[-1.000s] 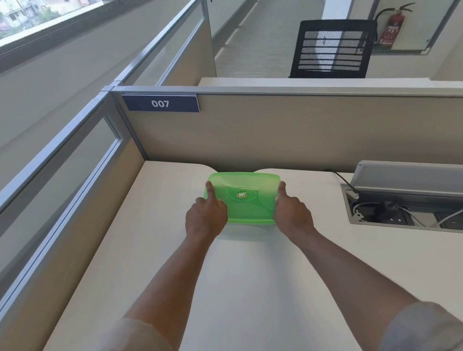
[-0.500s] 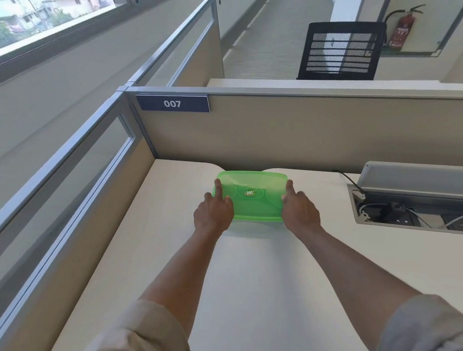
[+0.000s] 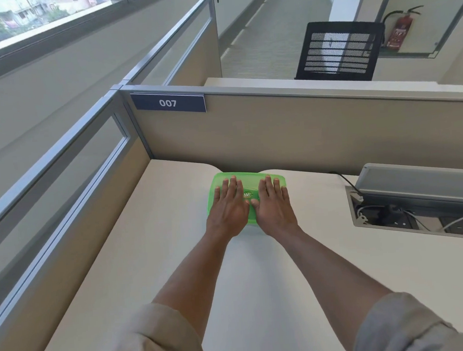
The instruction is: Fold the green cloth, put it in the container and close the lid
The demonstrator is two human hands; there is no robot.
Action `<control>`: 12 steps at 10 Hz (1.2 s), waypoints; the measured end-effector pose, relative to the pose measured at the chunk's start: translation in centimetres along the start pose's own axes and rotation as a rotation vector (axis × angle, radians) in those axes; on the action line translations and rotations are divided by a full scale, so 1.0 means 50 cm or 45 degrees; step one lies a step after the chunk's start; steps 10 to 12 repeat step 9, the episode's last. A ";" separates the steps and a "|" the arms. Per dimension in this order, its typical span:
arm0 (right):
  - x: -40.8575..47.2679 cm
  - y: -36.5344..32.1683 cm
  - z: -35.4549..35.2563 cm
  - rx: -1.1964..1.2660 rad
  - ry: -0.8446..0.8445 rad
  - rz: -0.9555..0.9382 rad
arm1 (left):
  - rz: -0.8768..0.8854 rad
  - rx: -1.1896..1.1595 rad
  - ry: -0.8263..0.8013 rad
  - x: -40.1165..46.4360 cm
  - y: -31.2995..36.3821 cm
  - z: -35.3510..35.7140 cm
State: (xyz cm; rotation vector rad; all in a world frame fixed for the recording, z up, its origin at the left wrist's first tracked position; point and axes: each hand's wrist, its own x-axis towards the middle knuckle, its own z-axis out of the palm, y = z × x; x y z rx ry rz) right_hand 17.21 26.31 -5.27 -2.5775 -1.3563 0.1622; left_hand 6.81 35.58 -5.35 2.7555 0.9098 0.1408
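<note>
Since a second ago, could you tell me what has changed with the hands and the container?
Both hands left the container's sides: left hand and right hand now lie flat, fingers spread, atop the green lid. The container stayed put on the desk.

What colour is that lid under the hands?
Translucent bright green lid, seen in the head view.

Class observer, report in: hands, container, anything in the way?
Left hand and right hand flat, open, side by side on green lid. Container on desk, cloth not visible. Nothing obstructing.
</note>
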 end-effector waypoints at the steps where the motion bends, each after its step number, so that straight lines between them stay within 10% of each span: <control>1: -0.002 0.001 0.009 -0.034 0.025 0.005 | -0.008 0.044 0.025 -0.002 0.003 0.007; 12: -0.023 0.004 -0.166 0.060 0.324 -0.010 | 0.061 0.115 0.312 -0.011 0.111 -0.142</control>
